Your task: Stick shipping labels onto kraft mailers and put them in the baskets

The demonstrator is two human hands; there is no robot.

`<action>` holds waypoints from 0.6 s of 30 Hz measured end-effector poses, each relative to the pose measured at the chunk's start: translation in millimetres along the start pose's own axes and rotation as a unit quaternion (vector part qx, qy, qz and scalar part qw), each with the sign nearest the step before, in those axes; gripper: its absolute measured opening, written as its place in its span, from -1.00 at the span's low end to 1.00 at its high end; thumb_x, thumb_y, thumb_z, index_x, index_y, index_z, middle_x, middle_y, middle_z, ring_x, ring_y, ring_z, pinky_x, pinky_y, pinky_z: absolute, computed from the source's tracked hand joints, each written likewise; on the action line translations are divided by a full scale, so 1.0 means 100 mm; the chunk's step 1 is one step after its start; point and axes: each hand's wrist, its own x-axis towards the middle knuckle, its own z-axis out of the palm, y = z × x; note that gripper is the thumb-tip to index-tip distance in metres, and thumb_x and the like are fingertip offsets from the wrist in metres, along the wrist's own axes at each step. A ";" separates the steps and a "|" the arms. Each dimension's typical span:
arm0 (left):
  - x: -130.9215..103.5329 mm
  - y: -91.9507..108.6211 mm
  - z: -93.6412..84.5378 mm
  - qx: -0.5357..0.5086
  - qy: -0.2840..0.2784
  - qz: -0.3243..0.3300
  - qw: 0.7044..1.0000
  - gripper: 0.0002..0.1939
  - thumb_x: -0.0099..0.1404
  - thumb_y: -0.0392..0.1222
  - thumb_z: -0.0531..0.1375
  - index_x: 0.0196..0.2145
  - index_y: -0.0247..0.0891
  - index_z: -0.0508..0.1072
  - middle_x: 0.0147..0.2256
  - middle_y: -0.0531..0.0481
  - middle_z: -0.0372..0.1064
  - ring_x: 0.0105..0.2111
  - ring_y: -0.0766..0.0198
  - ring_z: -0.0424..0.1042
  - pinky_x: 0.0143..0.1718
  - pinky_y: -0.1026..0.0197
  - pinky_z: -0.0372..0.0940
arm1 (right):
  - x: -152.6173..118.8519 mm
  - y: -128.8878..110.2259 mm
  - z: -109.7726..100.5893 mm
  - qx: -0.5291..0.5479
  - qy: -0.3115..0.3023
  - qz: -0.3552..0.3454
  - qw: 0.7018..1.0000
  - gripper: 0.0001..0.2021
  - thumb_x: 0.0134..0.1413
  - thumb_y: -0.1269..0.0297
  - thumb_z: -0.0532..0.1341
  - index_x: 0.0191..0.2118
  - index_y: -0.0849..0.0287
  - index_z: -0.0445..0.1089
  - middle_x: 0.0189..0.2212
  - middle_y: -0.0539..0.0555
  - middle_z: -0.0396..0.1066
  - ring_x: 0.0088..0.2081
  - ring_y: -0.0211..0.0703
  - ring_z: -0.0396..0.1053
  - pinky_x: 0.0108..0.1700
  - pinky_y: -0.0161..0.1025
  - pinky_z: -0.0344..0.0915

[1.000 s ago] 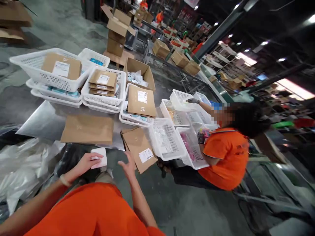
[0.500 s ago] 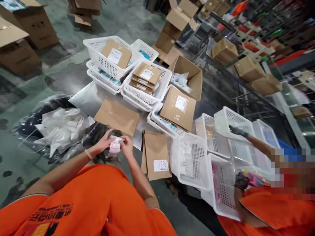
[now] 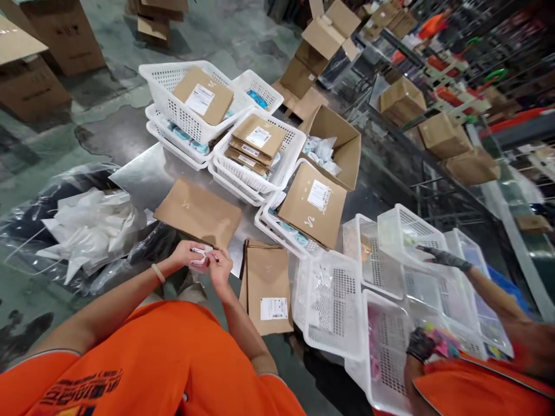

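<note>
My left hand [image 3: 189, 254] and my right hand [image 3: 219, 268] are close together in front of my body, fingers closed on a small white and pink printed label [image 3: 199, 257]. The label is bent between my fingertips, and its print is mostly hidden. Just beyond my hands, a flat brown cardboard mailer [image 3: 197, 209] lies on the near left part of the metal table [image 3: 145, 173]. Right of my right hand is a stack of cardboard mailers [image 3: 266, 274], the top one bearing a white label.
White baskets [image 3: 255, 188] with labelled mailers stand behind. At left, a plastic-lined bin [image 3: 93, 231] holds white scraps. An open carton [image 3: 347, 156] contains bagged items. At right, a co-worker's gloved hand [image 3: 446, 257] reaches over a white basket [image 3: 407, 231]; the other glove [image 3: 420, 345] holds colourful items.
The label was facing up flat and is now bent between my fingers. My hands have come closer together. The co-worker's reaching hand has opened out over the basket.
</note>
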 end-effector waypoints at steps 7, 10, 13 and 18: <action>0.08 -0.18 0.08 -0.085 -0.063 -0.128 0.986 -0.41 -0.39 -0.03 0.65 -0.37 -0.39 0.70 -0.35 -0.28 0.68 -0.27 -0.17 0.67 -0.06 -0.14 0.58 | 1.31 0.01 -0.17 -0.049 0.038 0.004 0.998 -0.90 0.13 0.39 0.29 -0.42 0.15 0.45 -0.11 0.15 0.44 0.03 0.00 0.42 0.14 -0.15 0.36; 0.17 -0.21 0.13 -0.098 -0.048 -0.135 0.985 -0.42 -0.33 -0.03 0.66 -0.33 -0.35 0.71 -0.27 -0.31 0.70 -0.24 -0.14 0.69 -0.01 -0.12 0.59 | 1.95 -0.01 -0.13 -0.096 0.043 0.033 0.994 -0.90 0.08 0.44 0.29 -0.43 0.16 0.44 -0.13 0.16 0.44 0.03 0.01 0.40 0.16 -0.14 0.34; 0.25 -0.29 0.12 -0.105 -0.048 -0.144 0.983 -0.42 -0.33 0.00 0.68 -0.34 -0.34 0.71 -0.25 -0.35 0.70 -0.22 -0.15 0.69 0.00 -0.09 0.58 | 2.24 0.01 -0.08 -0.168 0.019 0.045 0.984 -0.95 0.09 0.43 0.31 -0.39 0.21 0.52 -0.02 0.25 0.48 0.10 0.07 0.39 0.24 -0.07 0.31; 0.14 -0.59 -0.18 -0.037 -0.067 -0.101 0.992 -0.32 -0.48 0.10 0.68 -0.41 -0.32 0.65 -0.36 -0.25 0.64 -0.26 -0.13 0.62 -0.15 -0.02 0.53 | 2.05 0.06 0.03 -0.274 0.036 0.046 0.960 -0.38 0.20 0.40 0.30 0.38 0.27 0.43 0.51 0.48 0.12 0.44 0.31 0.20 0.39 0.17 0.21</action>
